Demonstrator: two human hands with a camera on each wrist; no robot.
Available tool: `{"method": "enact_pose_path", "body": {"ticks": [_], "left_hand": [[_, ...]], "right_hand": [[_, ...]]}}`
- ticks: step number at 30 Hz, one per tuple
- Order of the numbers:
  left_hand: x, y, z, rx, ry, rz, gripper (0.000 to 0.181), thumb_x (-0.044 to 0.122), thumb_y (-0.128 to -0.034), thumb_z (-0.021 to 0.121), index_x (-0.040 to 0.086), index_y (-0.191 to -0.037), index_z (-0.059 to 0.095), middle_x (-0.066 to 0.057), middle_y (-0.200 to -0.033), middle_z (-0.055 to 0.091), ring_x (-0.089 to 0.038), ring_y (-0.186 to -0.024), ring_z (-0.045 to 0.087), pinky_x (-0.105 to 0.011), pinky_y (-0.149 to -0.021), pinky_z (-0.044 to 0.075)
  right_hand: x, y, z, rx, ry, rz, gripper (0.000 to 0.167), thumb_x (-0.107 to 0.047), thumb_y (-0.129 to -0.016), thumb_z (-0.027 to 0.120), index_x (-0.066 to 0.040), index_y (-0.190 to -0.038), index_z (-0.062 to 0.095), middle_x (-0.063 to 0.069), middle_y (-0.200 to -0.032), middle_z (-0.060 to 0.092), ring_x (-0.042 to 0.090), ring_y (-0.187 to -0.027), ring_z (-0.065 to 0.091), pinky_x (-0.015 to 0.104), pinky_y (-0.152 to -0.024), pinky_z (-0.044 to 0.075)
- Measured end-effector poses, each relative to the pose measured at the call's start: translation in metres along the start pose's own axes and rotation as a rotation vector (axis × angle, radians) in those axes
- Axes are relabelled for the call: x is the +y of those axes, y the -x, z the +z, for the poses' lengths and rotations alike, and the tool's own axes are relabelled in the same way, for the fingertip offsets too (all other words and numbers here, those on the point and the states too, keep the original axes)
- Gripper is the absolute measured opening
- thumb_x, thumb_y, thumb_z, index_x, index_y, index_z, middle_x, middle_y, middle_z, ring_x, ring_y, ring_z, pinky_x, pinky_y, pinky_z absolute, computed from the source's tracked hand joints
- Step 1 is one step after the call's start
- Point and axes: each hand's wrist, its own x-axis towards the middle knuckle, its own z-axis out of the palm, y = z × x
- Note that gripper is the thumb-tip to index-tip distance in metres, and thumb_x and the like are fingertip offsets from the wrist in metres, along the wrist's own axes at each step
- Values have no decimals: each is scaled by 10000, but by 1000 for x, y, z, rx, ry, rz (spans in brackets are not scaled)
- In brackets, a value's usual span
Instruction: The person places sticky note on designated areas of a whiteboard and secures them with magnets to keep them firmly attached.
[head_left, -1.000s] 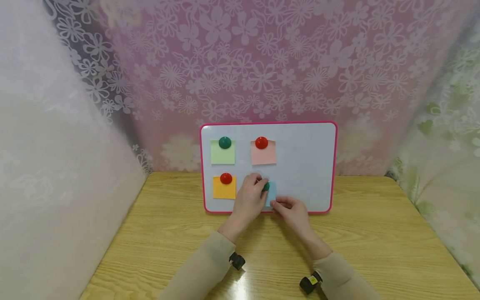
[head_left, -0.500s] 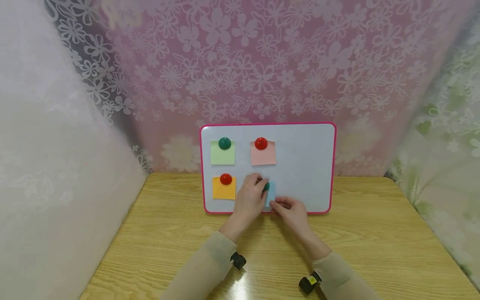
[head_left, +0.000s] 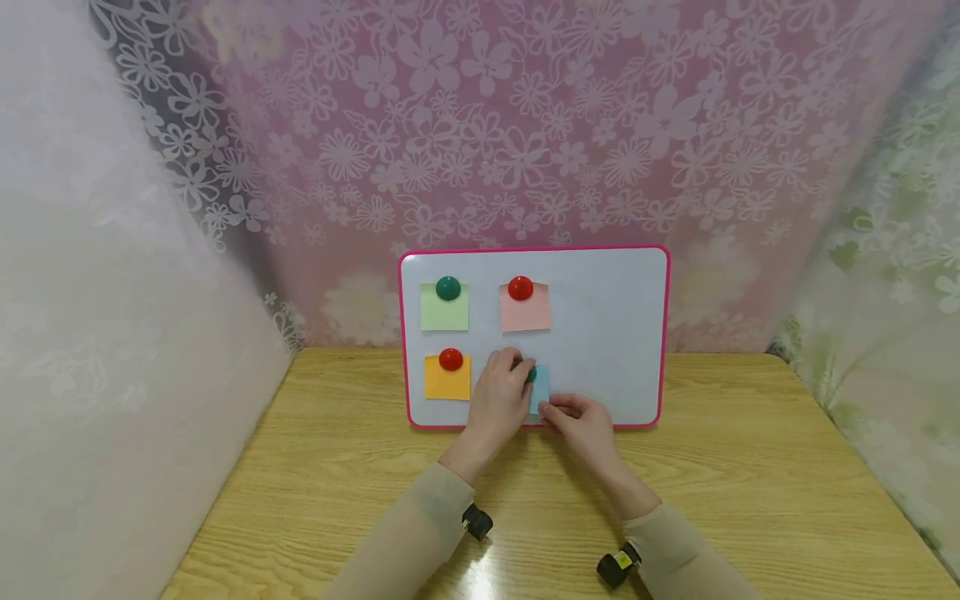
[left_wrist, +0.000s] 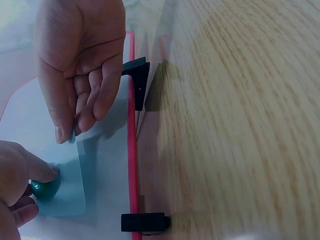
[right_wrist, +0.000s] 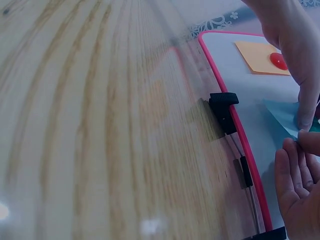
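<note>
A pink-framed whiteboard (head_left: 600,333) stands upright on the table. Low on it, my left hand (head_left: 498,393) grips a green round magnet (left_wrist: 45,189) between thumb and fingers, over the upper part of a blue sticky note (head_left: 538,390). My right hand (head_left: 588,429) pinches the note's lower right corner between thumb and forefinger; the left wrist view shows its other fingers loosely bent. In the head view the left hand hides much of the note. Seen from the right wrist, the blue note bends a little away from the board.
A green note (head_left: 444,315) under a green magnet (head_left: 447,288), a pink note (head_left: 525,313) under a red magnet (head_left: 521,287), and an orange note (head_left: 447,384) under another red magnet (head_left: 451,359) hang on the board. Black feet (left_wrist: 144,222) support it on the wooden table (head_left: 337,467).
Both hands keep nearly the same place on the magnet and the blue note. The head view has shifted very slightly.
</note>
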Motion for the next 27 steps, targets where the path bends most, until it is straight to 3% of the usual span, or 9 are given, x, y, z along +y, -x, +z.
{"method": "enact_pose_path", "body": {"ticks": [8,13,20,23,27], "left_hand": [[-3,1,5,14,-10,5,301,124,-935,851,56,-1223,790,-80,-1141,618,-226,-1021,578,-282,-934,565],[-5,2,4,20,11,2,273,95,-950,824,64,-1219,787,-86,-1149,618,-237,-1033,582,-295,-938,563],[-8,4,6,28,47,9,304,91,-951,818,78,-1251,773,-88,-1188,620,-244,-1084,594,-313,-990,556],[-8,9,0,13,76,10,337,145,-968,810,86,-1295,752,-92,-1227,622,-250,-1132,591,-329,-1022,544],[-11,25,-19,-25,97,13,419,235,-986,800,113,-1376,709,-76,-1312,622,-242,-1227,576,-363,-1076,516]], "right_hand": [[2,1,-2,12,-4,-13,306,-108,-1009,765,110,-1218,713,212,-1092,769,245,-936,784,399,-859,630],[3,5,-9,49,102,-28,290,-150,-1001,784,47,-1213,757,165,-1083,786,131,-937,762,277,-818,618],[3,6,-21,49,146,-44,333,-227,-1012,782,26,-1229,765,149,-1099,788,172,-979,752,279,-828,613],[4,9,-27,47,203,-80,319,-248,-1021,770,2,-1219,775,127,-1108,789,142,-969,739,229,-820,589],[3,21,-42,-11,355,-159,305,-273,-1043,739,-35,-1232,770,66,-1134,781,145,-1015,715,223,-868,560]]}}
